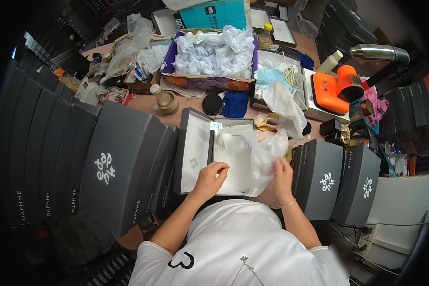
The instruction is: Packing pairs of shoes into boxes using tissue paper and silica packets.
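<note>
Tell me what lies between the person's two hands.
In the head view, the open shoebox's white interior lies nearer the left hand, and a thin translucent wrapping sheet lies nearer the right hand.

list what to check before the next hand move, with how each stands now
1. Grey box open: ok, its lid lies back on the left.
2. White sheet clear of the box: not ok, it covers the right part.
3. Right hand on the sheet: ok, it appears to pinch the right edge.
4. Left hand empty: cannot tell.
5. Blue cloth outside the box: ok.
</note>
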A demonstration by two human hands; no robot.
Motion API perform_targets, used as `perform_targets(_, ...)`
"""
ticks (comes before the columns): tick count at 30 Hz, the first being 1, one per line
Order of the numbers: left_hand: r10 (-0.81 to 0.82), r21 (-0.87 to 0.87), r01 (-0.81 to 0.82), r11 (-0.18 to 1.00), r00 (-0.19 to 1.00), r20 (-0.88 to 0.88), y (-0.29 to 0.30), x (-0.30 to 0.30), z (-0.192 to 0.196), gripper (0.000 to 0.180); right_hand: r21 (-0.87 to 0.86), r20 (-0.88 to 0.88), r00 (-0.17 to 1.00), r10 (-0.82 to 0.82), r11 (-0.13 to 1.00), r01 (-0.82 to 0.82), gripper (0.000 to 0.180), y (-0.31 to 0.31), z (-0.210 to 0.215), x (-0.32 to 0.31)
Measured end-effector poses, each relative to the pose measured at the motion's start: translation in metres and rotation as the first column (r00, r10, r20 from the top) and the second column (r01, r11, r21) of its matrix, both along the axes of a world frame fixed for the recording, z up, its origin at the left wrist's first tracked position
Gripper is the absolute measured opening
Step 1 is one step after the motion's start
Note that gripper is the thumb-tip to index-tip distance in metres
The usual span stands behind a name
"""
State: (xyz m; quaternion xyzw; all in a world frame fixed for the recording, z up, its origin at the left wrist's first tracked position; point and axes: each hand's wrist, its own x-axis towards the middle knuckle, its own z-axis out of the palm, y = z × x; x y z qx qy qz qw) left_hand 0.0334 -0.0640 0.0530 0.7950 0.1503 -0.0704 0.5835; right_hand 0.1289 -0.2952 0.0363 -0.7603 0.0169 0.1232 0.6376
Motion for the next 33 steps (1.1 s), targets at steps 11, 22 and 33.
perform_targets(11,-0.095,0.575,0.165,0.802,0.984,-0.150,-0.027,0.067,-0.171,0.019,0.323,-0.237,0.952,-0.195,0.908,0.267,0.020,-0.068,-0.029,-0.016)
perform_targets(22,-0.087,0.545,0.076,0.835,0.996,-0.005,-0.025,0.075,-0.160,0.026,-0.447,0.440,0.502,0.744,0.667,-0.596,0.057,0.058,0.067,-0.011)
perform_targets(33,0.047,0.547,-0.009,0.837,0.997,-0.056,-0.028,0.096,-0.169,0.023,-0.550,0.091,0.627,0.774,0.563,-0.616,0.062,0.049,-0.036,0.028)
